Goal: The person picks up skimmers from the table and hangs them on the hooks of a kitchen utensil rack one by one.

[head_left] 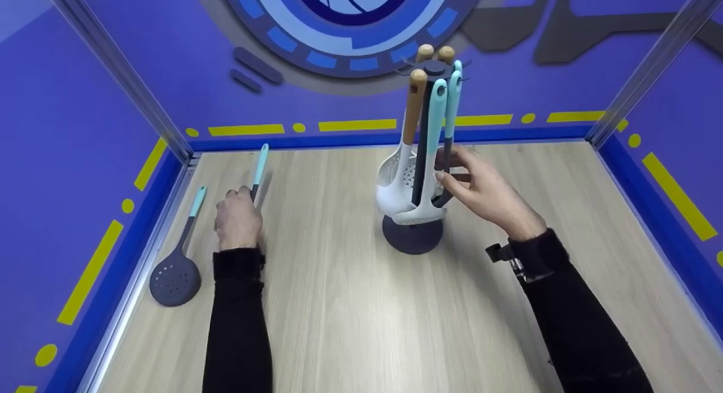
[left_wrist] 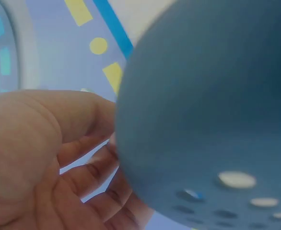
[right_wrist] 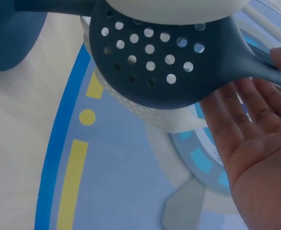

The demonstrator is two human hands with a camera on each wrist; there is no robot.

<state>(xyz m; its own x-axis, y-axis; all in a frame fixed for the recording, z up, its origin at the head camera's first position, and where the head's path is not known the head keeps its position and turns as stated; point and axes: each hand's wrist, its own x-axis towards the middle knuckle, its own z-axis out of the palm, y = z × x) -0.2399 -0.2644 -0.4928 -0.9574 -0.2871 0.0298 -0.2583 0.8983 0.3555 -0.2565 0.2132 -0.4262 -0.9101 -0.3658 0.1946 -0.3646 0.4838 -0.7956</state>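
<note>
On the left of the table, my left hand (head_left: pixel 238 219) grips the dark shaft of a utensil with a teal handle (head_left: pixel 260 166). Its dark perforated head (left_wrist: pixel 212 120) fills much of the left wrist view and hides the fingertips. Beside that hand lies a dark skimmer (head_left: pixel 175 278), also teal-handled. My right hand (head_left: pixel 488 192) is at the utensil stand (head_left: pixel 413 238), its thumb and fingers pinching the dark shaft of a slotted spoon (right_wrist: pixel 150 57) with a teal handle. White utensils hang there too, including a ladle (head_left: pixel 395 196) and a teal-handled one (head_left: pixel 436 116).
Blue patterned panels (head_left: pixel 316 108) enclose the wooden table (head_left: pixel 333 302) at the back and sides. Metal posts (head_left: pixel 649 71) stand in the back corners. Wooden-handled utensils (head_left: pixel 416 99) rise close together around the stand's top hooks.
</note>
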